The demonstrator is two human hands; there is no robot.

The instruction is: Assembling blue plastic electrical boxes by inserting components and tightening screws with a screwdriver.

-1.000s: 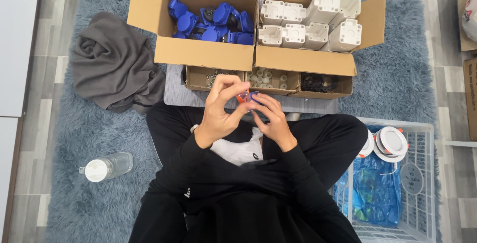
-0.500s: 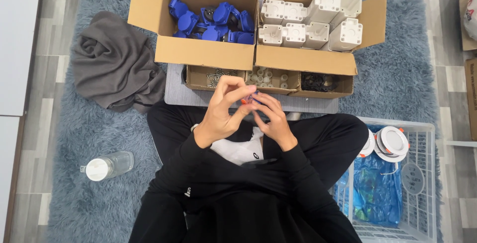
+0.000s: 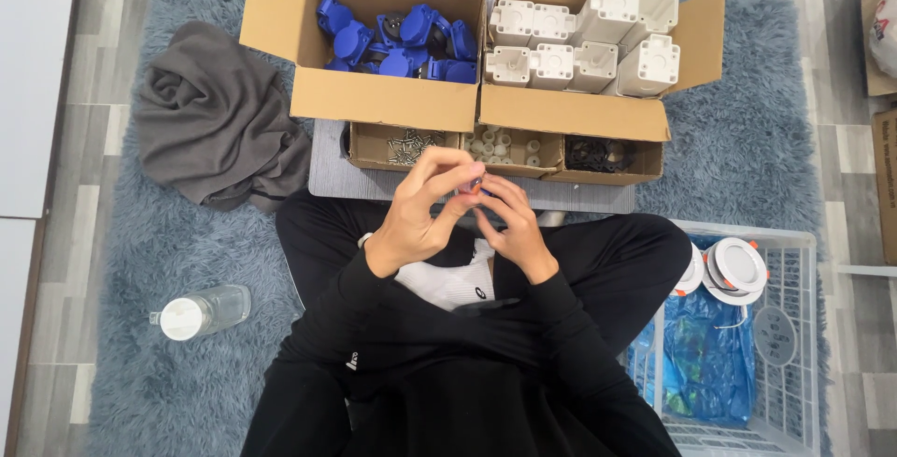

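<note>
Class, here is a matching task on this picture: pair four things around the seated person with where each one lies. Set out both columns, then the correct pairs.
Things
1. blue plastic parts
2. grey cloth
3. clear bottle
4. round white fittings

Places
A. lying on its side on the rug, to the picture's left of the person's legs
B. in the white wire basket at lower right of the picture
C. in the left open cardboard box
D. heaped on the rug left of the boxes

Pairs: 1-C, 2-D, 3-A, 4-B

Black long sleeves, black trousers
</note>
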